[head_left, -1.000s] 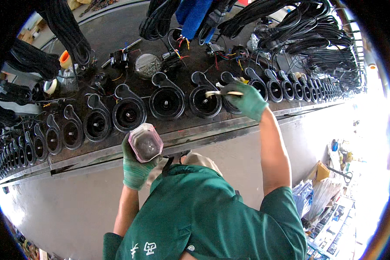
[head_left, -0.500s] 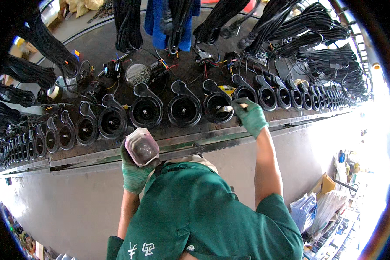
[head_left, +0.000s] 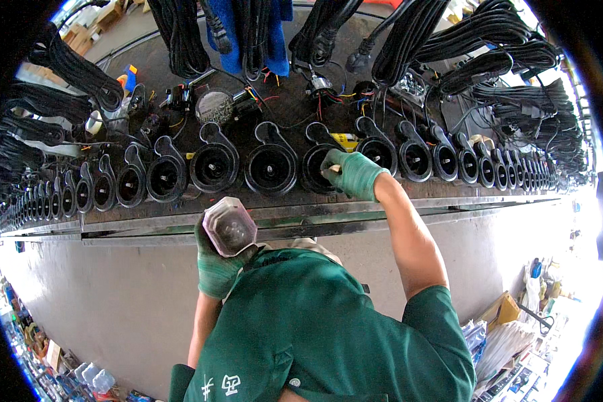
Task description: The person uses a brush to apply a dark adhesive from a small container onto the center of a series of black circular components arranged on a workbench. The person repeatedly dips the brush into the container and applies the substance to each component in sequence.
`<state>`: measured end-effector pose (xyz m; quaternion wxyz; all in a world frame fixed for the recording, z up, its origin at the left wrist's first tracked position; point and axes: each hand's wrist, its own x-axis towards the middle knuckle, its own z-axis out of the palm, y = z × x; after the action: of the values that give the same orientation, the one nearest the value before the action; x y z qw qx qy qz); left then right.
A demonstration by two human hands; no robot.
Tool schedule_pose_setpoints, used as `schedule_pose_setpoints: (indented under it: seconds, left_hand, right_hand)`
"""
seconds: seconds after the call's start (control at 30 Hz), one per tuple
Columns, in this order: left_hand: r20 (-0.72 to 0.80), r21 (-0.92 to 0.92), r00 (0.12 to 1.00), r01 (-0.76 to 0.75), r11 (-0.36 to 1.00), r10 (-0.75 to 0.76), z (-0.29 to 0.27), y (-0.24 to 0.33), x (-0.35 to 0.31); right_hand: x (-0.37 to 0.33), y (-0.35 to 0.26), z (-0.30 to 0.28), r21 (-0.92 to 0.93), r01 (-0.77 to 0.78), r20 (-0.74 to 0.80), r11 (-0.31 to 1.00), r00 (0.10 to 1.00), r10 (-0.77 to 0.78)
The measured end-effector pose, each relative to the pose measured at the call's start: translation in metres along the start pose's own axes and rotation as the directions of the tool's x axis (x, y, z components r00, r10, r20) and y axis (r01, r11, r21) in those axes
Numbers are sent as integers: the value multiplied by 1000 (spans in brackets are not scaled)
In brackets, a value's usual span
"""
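Observation:
My left hand (head_left: 216, 269), in a green glove, is closed around a clear plastic octagonal tub (head_left: 230, 228) just in front of the bench edge. The tub is tipped so its inside shows, with a smear of residue at the bottom. My right hand (head_left: 359, 177), also gloved in green, pinches a small tool with a pale handle (head_left: 335, 169). It is over a round black housing (head_left: 306, 167), one of a long row, each with a metal pin in its middle. The tool's working end is hidden behind my fingers and inside the housing.
Bundled black cables (head_left: 181, 40) hang along the far side of the bench. Behind the housings lie small motors with coloured wires (head_left: 320, 86), a round dish of small metal parts (head_left: 214, 107) and a yellow item (head_left: 345, 141). The bench's metal edge (head_left: 181, 224) runs before me.
My right hand has moved slightly left and its fingers now cover the tool's metallic end. The tub has shifted a little right with my left hand. The whole view has turned slightly.

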<state>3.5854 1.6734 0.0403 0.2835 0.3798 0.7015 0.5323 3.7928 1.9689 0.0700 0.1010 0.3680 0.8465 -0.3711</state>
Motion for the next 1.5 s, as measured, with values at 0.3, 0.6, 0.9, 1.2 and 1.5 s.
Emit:
schedule_pose_setpoints:
  seconds: [0.3, 0.6, 0.9, 1.2, 1.5]
  left_hand:
    - [27, 14, 999, -24, 1000, 24, 7, 5, -4]
    - [95, 71, 989, -122, 990, 115, 25, 12, 7]
    - [180, -369, 981, 5, 929, 66, 71, 13, 25]
    - [229, 27, 900, -388, 921, 372, 102, 30, 44]
    - [256, 176, 834, -538, 824, 489, 107, 47, 42]
  right_hand:
    - [18, 29, -11, -177, 162, 59, 971, 986, -153]
    - [-27, 32, -42, -38, 274, -129, 961, 952, -277]
    - [-150, -3, -51, 216, 554, -557, 804, 746, -365]
    - [-162, -32, -5, 188, 484, -527, 854, 784, -328]
    - [-149, -23, 8, 158, 453, -480, 877, 812, -333]
